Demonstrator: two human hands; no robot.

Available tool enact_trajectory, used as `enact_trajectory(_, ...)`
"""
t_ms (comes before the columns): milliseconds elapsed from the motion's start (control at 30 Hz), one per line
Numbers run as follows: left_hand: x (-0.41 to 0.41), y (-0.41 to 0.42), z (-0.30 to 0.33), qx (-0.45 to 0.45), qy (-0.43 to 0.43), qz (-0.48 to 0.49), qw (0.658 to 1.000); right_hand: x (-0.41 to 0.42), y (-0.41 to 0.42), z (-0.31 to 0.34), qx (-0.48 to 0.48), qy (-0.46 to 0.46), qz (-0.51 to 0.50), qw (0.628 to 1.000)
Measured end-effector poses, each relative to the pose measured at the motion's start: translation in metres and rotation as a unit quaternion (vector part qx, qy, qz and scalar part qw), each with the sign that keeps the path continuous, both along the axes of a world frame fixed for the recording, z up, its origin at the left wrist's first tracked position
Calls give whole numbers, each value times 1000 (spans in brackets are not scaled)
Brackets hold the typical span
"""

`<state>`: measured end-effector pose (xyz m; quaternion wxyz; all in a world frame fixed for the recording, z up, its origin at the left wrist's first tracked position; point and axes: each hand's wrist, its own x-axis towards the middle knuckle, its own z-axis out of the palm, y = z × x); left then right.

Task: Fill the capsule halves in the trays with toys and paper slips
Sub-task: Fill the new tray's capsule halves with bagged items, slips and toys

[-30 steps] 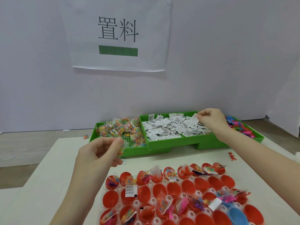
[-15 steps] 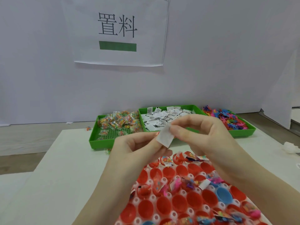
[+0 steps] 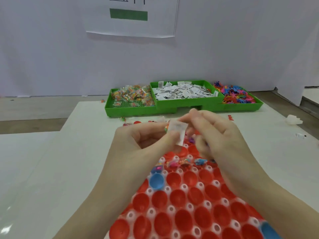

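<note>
I see the left hand pinching a white paper slip between thumb and fingers, just above the tray of red capsule halves on the white worktop. The right hand is blurred beside the slip, fingers curled; I cannot tell if it grips it. Green bins with slips and toys sit behind.

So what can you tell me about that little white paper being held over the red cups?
The paper slip is a small white rectangle, thin and slightly bent, its print too blurred to read. It stands roughly upright above the tray of red capsule halves. The left hand pinches its lower part and the right hand meets its upper edge; motion blur hides the exact grip.
</note>
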<state>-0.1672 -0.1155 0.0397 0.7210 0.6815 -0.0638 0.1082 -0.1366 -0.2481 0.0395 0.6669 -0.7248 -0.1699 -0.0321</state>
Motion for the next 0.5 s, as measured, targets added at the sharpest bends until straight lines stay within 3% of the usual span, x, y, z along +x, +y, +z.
enact_trajectory(67,-10,2,-4,-7,14,21,1000,-8,-6,-1,108,122,64,985)
enact_trajectory(167,-25,3,-9,8,24,33,999,-21,-13,-5,165,181,119,962)
enact_trajectory(367,-45,7,-17,5,40,58,998,-37,-14,-16,201,191,126,952)
enact_trajectory(500,-54,11,-21,18,47,69,996,-46,-7,-22,206,145,134,958)
